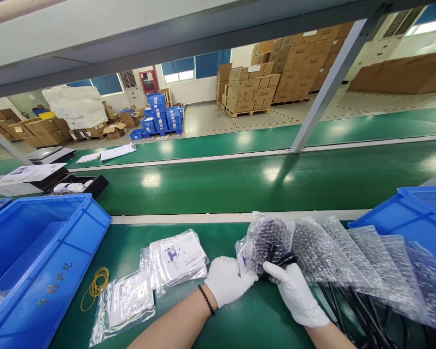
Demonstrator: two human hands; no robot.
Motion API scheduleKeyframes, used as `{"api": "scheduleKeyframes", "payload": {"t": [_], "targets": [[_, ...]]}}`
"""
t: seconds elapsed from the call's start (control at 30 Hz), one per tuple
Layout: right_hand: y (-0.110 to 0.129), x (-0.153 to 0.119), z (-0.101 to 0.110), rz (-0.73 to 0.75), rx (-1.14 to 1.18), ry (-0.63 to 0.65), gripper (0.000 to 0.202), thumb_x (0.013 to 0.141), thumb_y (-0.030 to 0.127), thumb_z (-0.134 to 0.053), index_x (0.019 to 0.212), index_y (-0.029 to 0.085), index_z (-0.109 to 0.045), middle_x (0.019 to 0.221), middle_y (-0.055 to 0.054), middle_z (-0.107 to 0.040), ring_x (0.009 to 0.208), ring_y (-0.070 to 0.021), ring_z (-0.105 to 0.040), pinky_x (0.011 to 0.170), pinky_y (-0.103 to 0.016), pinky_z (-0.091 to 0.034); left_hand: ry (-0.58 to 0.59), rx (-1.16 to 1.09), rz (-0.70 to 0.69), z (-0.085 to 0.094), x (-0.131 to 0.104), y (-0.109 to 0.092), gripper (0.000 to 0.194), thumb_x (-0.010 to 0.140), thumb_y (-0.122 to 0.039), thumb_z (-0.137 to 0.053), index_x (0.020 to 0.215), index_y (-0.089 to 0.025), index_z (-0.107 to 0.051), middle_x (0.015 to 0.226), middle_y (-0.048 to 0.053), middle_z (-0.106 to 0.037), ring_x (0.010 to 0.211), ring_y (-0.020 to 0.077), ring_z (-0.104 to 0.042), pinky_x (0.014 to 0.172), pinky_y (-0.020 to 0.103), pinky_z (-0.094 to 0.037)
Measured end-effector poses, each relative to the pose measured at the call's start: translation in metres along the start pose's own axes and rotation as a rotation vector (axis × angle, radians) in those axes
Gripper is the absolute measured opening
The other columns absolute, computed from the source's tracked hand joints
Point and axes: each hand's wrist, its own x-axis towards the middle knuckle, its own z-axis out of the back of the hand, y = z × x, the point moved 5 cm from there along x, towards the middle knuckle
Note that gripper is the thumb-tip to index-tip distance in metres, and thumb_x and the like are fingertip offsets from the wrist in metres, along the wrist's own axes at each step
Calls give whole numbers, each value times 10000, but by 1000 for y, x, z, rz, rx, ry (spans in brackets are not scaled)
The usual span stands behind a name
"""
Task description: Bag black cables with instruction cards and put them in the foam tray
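My left hand [230,281], in a white glove, is closed at the lower left edge of a bubble-wrapped bundle [270,237], with a printed packet [241,254] beside it. My right hand [300,295], also gloved, grips black cables [285,261] at the bundle's lower end. To the left lie bagged printed leaflets [181,257] and more clear bags [129,300]. Yellow rubber bands [99,282] rest beside them. On the right, a row of bubble-wrapped items [363,261] overlaps, with black cables [370,315] hanging out below.
A blue bin [69,257] stands at the left and another blue bin [417,213] at the right. Behind runs a green conveyor [203,186] with an open black box [101,185] on it. A metal post [323,92] rises beyond, and a shelf [131,34] hangs overhead.
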Motion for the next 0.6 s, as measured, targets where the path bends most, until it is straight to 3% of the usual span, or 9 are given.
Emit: {"api": "scheduleKeyframes", "payload": {"t": [0.23,0.6], "targets": [[2,0,-3,-7,15,2,693,652,471,-855,1234,182,-616,1238,-129,-592,1168,-366,-519,1063,-515,-368,61,5,17,-1,1,1,416,928,-496,-379,872,-186,-650,875,41,-696,863,209,-636,774,282,-461],[5,0,-4,-5,0,-8,683,644,490,-854,1208,175,-633,1202,-136,-609,1150,-370,-527,1062,-520,-364,53,10,18,1,0,-1,398,923,-481,-393,843,-181,-643,830,38,-686,830,198,-627,749,267,-455]]}}
